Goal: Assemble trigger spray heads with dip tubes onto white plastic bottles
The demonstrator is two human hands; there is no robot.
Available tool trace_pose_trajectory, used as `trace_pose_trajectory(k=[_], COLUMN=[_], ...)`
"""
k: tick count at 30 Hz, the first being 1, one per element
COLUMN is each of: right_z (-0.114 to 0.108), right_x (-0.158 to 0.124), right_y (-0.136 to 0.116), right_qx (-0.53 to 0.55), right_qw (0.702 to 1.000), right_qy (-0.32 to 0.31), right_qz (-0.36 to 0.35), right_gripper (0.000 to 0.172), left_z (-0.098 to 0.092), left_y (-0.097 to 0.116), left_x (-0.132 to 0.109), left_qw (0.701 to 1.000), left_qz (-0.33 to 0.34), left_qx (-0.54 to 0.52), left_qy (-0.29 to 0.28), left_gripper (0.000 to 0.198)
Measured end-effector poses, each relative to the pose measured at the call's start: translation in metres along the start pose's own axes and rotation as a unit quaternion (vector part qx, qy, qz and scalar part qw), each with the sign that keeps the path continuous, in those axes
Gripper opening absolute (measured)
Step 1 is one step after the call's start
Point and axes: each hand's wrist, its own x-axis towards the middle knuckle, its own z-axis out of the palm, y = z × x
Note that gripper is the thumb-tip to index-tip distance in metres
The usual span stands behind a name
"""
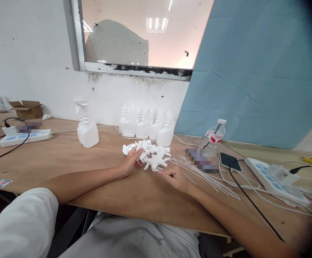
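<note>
My left hand (pixel 131 161) rests on the wooden table (pixel 64 157) with its fingers closed round a white trigger spray head (pixel 142 154). A pile of several more white spray heads (pixel 150 148) lies just beyond it. My right hand (pixel 173 176) lies to the right, fingers curled, pinching a thin white dip tube (pixel 161 168) at the pile's near edge. A bundle of loose white tubes (pixel 207 175) fans out to the right of that hand. One white spray bottle with its head fitted (pixel 86 125) stands at the left.
Several capless white bottles (pixel 146 123) stand in a row against the wall. A water bottle (pixel 215 134), a phone (pixel 230 160) and a power strip with cables (pixel 271 177) lie at the right. Another power strip (pixel 24 136) and a cardboard box (pixel 27 108) sit at the left.
</note>
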Motion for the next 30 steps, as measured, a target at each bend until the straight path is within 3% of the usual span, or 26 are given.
trace_pose_trajectory(k=[12, 16, 21, 25, 30], right_z=[0.002, 0.005, 0.008, 0.008, 0.009], right_x=[-0.003, -0.002, 0.001, 0.002, -0.001], right_y=[0.005, 0.000, -0.009, -0.011, -0.005], right_qx=[0.082, 0.039, -0.023, -0.029, -0.026], right_qw=[0.994, 0.997, 0.997, 0.997, 0.996], right_qy=[0.019, 0.045, 0.069, 0.069, 0.082], right_qz=[0.064, 0.039, -0.015, -0.018, -0.007], right_gripper=[0.061, 0.060, 0.054, 0.054, 0.054], left_z=[0.000, 0.003, 0.008, 0.011, 0.010], left_y=[0.001, 0.000, -0.002, -0.002, -0.003], left_x=[0.000, -0.001, -0.005, -0.007, -0.004], left_qw=[0.994, 0.990, 0.979, 0.973, 0.976], left_qz=[-0.042, -0.027, -0.074, -0.101, -0.084], left_qx=[-0.103, -0.133, -0.180, -0.198, -0.193], left_qy=[-0.007, -0.038, -0.062, -0.058, -0.051], left_gripper=[0.042, 0.038, 0.041, 0.042, 0.043])
